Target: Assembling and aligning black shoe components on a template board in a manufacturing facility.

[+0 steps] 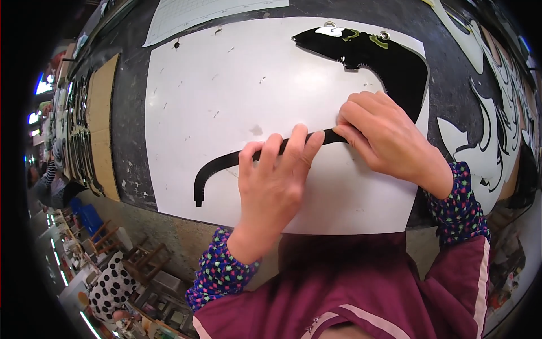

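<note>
A narrow black strip (223, 162) curves across a white sheet (203, 96), its left end bent toward me with a small tab at the tip. My left hand (276, 181) presses its fingertips and thumb along the strip's middle. Farther right, my right hand (381, 133) is closed in a pinch at the strip, and its fingers hide that part. Just beyond the right hand lies a glossy black flat piece (403, 70), pointed at its left end, with a finely notched inner edge. Two small metal rings (384, 35) sit along its far edge.
Under the sheet is a dark worktable (132, 113). Paper with a printed grid (209, 17) lies at the back. Cardboard (103, 127) and rows of dark strips are at left; white cut-out pieces (480, 135) at right. Stools (147, 257) and other people appear at lower left.
</note>
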`<state>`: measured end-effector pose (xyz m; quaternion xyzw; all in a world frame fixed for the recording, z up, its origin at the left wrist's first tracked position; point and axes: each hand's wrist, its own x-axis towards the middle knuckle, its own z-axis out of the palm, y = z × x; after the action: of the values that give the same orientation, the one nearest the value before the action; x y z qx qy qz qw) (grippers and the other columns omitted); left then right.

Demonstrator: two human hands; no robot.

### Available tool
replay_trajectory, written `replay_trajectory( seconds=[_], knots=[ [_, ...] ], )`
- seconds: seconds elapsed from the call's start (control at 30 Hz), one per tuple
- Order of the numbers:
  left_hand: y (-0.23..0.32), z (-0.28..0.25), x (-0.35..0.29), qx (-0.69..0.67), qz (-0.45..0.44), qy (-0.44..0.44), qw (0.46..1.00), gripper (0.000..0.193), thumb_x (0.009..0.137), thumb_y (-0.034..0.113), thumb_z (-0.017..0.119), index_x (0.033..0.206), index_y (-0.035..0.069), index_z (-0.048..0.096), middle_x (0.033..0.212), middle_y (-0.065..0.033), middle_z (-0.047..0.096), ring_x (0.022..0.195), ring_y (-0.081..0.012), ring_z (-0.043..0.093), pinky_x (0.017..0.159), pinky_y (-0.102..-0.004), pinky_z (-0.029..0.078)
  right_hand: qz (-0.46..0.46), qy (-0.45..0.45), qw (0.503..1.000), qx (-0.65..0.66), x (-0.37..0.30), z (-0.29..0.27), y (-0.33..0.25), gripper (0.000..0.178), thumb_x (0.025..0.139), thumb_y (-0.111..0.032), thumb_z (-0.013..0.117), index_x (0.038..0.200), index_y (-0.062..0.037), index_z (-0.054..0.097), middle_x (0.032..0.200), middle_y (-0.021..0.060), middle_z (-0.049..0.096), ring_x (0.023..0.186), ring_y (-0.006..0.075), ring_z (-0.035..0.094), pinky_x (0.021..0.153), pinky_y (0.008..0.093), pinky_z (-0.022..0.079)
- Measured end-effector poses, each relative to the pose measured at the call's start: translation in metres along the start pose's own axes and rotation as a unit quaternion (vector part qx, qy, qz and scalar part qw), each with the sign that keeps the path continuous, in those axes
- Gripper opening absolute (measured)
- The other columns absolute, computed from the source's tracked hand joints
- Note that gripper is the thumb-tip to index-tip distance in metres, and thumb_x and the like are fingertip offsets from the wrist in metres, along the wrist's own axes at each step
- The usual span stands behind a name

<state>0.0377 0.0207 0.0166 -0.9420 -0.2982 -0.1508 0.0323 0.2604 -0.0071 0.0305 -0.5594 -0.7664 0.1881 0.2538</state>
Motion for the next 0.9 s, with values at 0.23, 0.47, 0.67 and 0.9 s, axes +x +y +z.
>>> replay_trajectory(
  seconds=[0.23,0.47,0.67,0.9],
  knots=[
    [-0.005,0.0,-0.001,0.01,0.01,-0.005,1.0,0.047,0.081,0.005,0.06,0.127,0.015,0.067,0.126,0.0012,0.057,0.105,-0.0195,0.051,0.09,-0.0366,0.042,-0.002,0.004,1.0,0.012,-0.004,0.003,0.005,0.011,0.091,-0.011,0.062,0.088,-0.0034,0.056,0.083,0.0111,0.055,0.079,0.0301,0.054,0.074,0.0386,0.042],
    [-0.007,-0.005,-0.002,-0.066,-0.011,-0.027,0.997,0.051,0.08,0.004,0.061,0.129,0.016,0.065,0.132,-0.0014,0.056,0.106,-0.0213,0.051,0.091,-0.0357,0.042,-0.018,0.016,1.0,0.012,-0.004,0.005,0.006,0.014,0.092,-0.013,0.062,0.085,-0.0033,0.055,0.082,0.0103,0.056,0.081,0.0293,0.056,0.075,0.0384,0.042],
    [0.003,-0.003,0.0,0.015,-0.017,-0.011,1.0,0.047,0.082,0.003,0.063,0.127,0.018,0.068,0.134,-0.0033,0.056,0.107,-0.0231,0.052,0.093,-0.0336,0.042,-0.01,-0.001,1.0,-0.03,-0.007,0.003,0.003,0.013,0.09,-0.013,0.063,0.091,-0.0033,0.054,0.084,0.0109,0.056,0.083,0.0302,0.056,0.076,0.0384,0.043],
    [-0.016,-0.011,0.019,-0.181,-0.166,0.021,0.969,0.042,0.083,0.0,0.055,0.122,0.009,0.069,0.127,-0.0096,0.062,0.117,-0.0288,0.053,0.101,-0.0372,0.039,-0.043,0.087,0.995,-0.028,-0.022,0.019,0.005,0.021,0.088,0.001,0.059,0.108,-0.0038,0.054,0.104,0.014,0.054,0.096,0.0326,0.054,0.083,0.0384,0.044]
  ],
)
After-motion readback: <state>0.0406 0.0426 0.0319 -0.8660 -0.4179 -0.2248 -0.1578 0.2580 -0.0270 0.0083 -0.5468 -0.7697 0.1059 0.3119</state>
